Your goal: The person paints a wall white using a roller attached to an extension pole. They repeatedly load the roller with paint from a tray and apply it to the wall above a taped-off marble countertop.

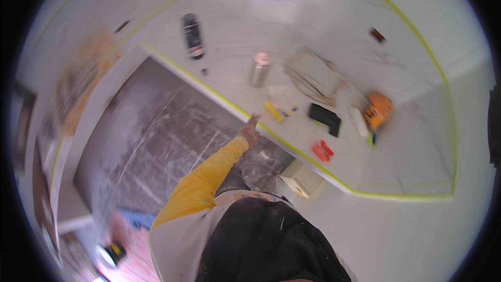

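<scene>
My left hand (249,131), at the end of a yellow sleeve (207,176), reaches to the front edge of a white marble-look countertop (227,82). Its fingertips meet or nearly meet the strip of yellow-green tape (297,149) along that edge. Blur hides how the fingers are set, and I see nothing in them. Just past the hand lies a yellow tool (274,111). Farther back stands a metallic tumbler (260,69) with a pinkish top. To the right are a black L-shaped piece (325,119) and a red plastic item (323,150). My right hand is out of view.
An orange tool (377,110) and a white tube-like item (359,121) sit at the countertop's right. A tan strip bundle (313,78) and a dark elongated object (192,36) lie farther back. Below are a pale box (301,178), a dusty floor (168,141) and a lit lamp (110,254).
</scene>
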The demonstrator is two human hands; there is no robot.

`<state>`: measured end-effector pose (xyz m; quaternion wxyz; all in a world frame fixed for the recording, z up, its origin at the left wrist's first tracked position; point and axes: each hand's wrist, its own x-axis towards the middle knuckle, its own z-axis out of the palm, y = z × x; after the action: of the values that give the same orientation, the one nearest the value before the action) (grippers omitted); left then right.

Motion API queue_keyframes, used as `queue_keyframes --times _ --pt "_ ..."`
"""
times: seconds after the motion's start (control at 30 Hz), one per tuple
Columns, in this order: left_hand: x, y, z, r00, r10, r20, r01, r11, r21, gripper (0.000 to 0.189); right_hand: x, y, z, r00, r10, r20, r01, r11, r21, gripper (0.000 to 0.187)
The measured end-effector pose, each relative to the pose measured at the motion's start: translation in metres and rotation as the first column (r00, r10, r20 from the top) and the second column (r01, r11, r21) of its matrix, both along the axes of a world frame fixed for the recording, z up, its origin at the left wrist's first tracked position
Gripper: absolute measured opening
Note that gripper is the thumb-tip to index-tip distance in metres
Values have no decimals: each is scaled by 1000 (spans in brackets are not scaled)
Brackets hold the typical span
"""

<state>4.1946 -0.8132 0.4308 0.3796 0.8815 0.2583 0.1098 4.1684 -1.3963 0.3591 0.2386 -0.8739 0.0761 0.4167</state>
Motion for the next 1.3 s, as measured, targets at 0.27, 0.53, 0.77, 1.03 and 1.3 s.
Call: queue_keyframes --times 0.27,0.53,0.77,1.03,1.3 --pt "-491 -174 -60 328 577 -748 -734 654 182 39 112 120 -61 710 702 -52 -699 712 68 47" --pt "-775 -581 -116 -253 361 -897 -949 86 303 42 -45 308 -64 214 975 -66 -963 222 150 44" --pt "-765 -741 -173 14 396 -918 -969 -221 -110 44 -267 358 -99 51 990 -132 -990 68 127 41" --pt "-1010 -743 -80 -652 521 -551 -541 -829 -143 31 -580 408 -54 -620 784 -47 -780 -608 146 32" --pt "-1226 -698 12 -731 428 -532 -486 -873 -35 22 -876 542 -91 -943 -136 -304 214 -946 -242 36"
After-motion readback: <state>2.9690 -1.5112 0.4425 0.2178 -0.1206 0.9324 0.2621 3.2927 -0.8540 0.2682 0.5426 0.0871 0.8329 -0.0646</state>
